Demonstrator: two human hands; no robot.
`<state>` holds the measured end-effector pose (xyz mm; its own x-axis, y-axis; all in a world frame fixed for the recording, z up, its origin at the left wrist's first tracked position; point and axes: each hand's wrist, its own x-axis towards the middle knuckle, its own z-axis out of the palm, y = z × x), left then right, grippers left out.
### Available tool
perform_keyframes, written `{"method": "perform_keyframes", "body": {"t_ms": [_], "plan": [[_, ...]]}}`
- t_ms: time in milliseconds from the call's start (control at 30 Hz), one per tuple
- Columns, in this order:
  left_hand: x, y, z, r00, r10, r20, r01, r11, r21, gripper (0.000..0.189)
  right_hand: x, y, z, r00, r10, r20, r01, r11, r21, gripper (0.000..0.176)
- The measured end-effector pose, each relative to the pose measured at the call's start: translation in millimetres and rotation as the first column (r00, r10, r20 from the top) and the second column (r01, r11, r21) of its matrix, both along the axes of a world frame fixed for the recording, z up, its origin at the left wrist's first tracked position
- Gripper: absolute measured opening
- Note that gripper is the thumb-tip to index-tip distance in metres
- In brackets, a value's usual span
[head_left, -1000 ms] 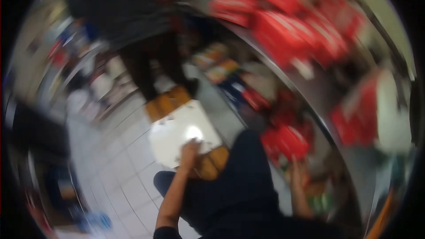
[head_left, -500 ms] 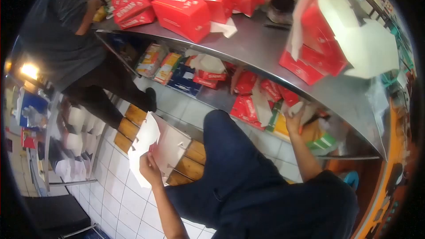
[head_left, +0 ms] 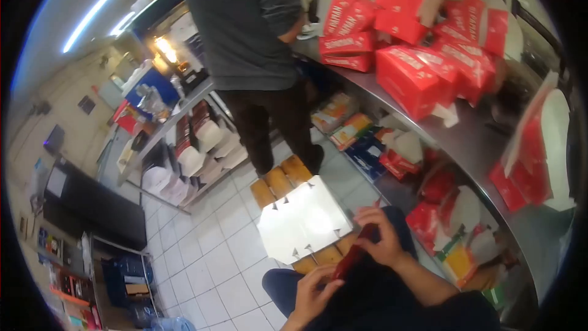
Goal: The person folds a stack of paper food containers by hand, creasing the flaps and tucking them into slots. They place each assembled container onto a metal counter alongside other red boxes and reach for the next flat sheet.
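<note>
Both of my hands hold a flat red carton blank (head_left: 355, 251) over my lap. My left hand (head_left: 315, 291) grips its lower end and my right hand (head_left: 383, 239) grips its upper end. Just beyond them a stack of white flat blanks (head_left: 303, 217) lies on a low wooden pallet (head_left: 278, 178) on the tiled floor. Folded red boxes (head_left: 410, 76) are piled on the steel counter (head_left: 471, 141) to my right.
Another person (head_left: 257, 43) in a grey shirt and dark trousers stands at the counter ahead. The shelf under the counter holds red packs and coloured cartons (head_left: 355, 129). A wire rack (head_left: 184, 153) with white containers stands left. A dark cabinet (head_left: 98, 202) is further left.
My right hand left the shelf under the counter and joined my left hand at my lap. My left hand let go of the white blanks; both now hold a red blank. The view tilted up.
</note>
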<state>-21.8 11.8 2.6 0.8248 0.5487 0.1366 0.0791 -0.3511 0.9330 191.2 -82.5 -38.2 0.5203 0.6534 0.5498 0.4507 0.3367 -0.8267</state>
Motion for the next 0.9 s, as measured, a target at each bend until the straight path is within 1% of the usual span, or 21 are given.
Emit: {"method": "perform_keyframes", "body": {"t_ms": [33, 67, 100, 133, 167, 200, 233, 267, 300, 367, 400, 433, 467, 500, 533, 567, 600, 667, 700, 833, 900], "plan": [[-2.4, 0.2, 1.1, 0.999, -0.007, 0.035, 0.012, 0.990, -0.139, 0.020, 0.1, 5.9, 2.1, 0.998, -0.021, -0.061, 0.024, 0.998, 0.053, 0.037], [-8.4, 3.5, -7.9, 0.998, 0.027, 0.051, -0.021, 0.992, -0.125, 0.020, 4.2, 7.2, 7.1, 0.999, 0.015, -0.045, -0.012, 0.998, 0.067, 0.037], [-16.4, 7.1, -22.7, 0.999, -0.005, 0.036, 0.019, 0.923, -0.385, 0.022, 8.8, 3.9, 14.8, 0.994, 0.105, -0.024, -0.102, 0.990, 0.094, 0.042], [-22.5, 11.3, -37.5, 0.998, -0.042, 0.041, 0.059, 0.784, -0.618, 0.025, 10.5, 2.0, 23.3, 0.981, 0.195, 0.000, -0.193, 0.974, 0.117, 0.046], [-27.2, 18.2, -38.6, 0.992, -0.119, 0.042, 0.113, 0.695, -0.710, 0.025, 7.1, 0.0, 30.4, 0.931, 0.333, -0.150, -0.303, 0.933, 0.193, 0.047], [-25.6, 19.6, -43.0, 0.995, -0.082, 0.057, 0.098, 0.703, -0.704, 0.025, 3.6, -1.3, 37.9, 0.920, 0.369, -0.133, -0.341, 0.920, 0.193, 0.047], [-22.6, 20.1, -47.6, 0.970, -0.118, 0.213, 0.244, 0.459, -0.854, 0.025, -0.4, -2.2, 46.1, 0.854, 0.496, -0.156, -0.442, 0.851, 0.282, 0.044], [-18.5, 19.5, -50.1, 0.919, -0.114, 0.378, 0.393, 0.179, -0.902, 0.025, -3.9, -3.5, 54.2, 0.772, 0.613, -0.168, -0.527, 0.766, 0.369, 0.041], [-11.7, 11.1, -43.5, 0.921, -0.070, 0.382, 0.389, 0.157, -0.908, 0.029, -6.1, -5.5, 61.8, 0.756, 0.638, -0.147, -0.557, 0.745, 0.367, 0.041], [2.0, 8.0, -47.4, 0.932, -0.060, 0.359, 0.361, 0.264, -0.894, 0.031, -9.0, -8.4, 77.9, 0.923, 0.381, 0.054, -0.384, 0.921, 0.068, 0.027], [5.3, 8.5, -46.0, 0.948, -0.067, 0.312, 0.315, 0.345, -0.884, 0.032, -10.6, -7.2, 87.8, 0.914, 0.400, 0.069, -0.404, 0.912, 0.073, 0.027], [7.6, 11.7, -43.1, 0.951, -0.022, 0.309, 0.283, 0.467, -0.838, 0.037, -13.3, -5.6, 98.2, 0.964, 0.177, 0.196, -0.170, 0.984, -0.054, 0.026], [9.1, 13.3, -31.8, 0.947, -0.006, 0.322, 0.286, 0.480, -0.830, 0.037, -16.6, -4.7, 110.4, 0.938, -0.040, 0.345, 0.092, 0.986, -0.137, 0.025], [7.5, 13.3, -16.1, 0.954, 0.064, 0.292, 0.189, 0.629, -0.754, 0.041, -22.2, -5.6, 127.2, 0.916, -0.018, 0.402, 0.123, 0.964, -0.237, 0.026], [4.3, 13.8, -6.0, 0.954, 0.141, 0.265, 0.072, 0.748, -0.659, 0.045, -21.5, -8.1, 136.6, 0.912, 0.000, 0.409, 0.105, 0.967, -0.234, 0.026], [2.5, 15.8, -3.0, 0.949, 0.162, 0.272, 0.041, 0.788, -0.614, 0.050, -19.9, -9.8, 144.1, 0.899, 0.123, 0.420, 0.007, 0.956, -0.293, 0.023], [-1.1, 19.5, 5.7, 0.942, 0.180, 0.282, 0.032, 0.790, -0.612, 0.050, -18.1, -7.9, 148.4, 0.871, 0.243, 0.427, -0.087, 0.932, -0.353, 0.020], [-9.5, 23.6, 21.6, 0.984, 0.054, 0.170, 0.071, 0.758, -0.648, 0.050, -16.9, -3.5, 149.1, 0.852, 0.253, 0.459, -0.114, 0.945, -0.308, 0.024], [-10.2, 23.5, 19.4, 0.981, 0.069, 0.179, 0.065, 0.759, -0.648, 0.050, -13.2, -2.8, 147.9, 0.842, 0.327, 0.429, -0.170, 0.915, -0.365, 0.024], [-10.2, 20.4, 15.2, 0.977, 0.054, 0.206, 0.050, 0.884, -0.465, 0.054, -13.2, 2.5, 139.7, 0.750, 0.551, 0.366, -0.340, 0.796, -0.500, 0.025], [-12.9, 22.8, 17.5, 0.970, 0.050, 0.237, 0.048, 0.919, -0.392, 0.057, -18.1, 5.0, 136.4, 0.764, 0.534, 0.362, -0.333, 0.807, -0.488, 0.025]]}}
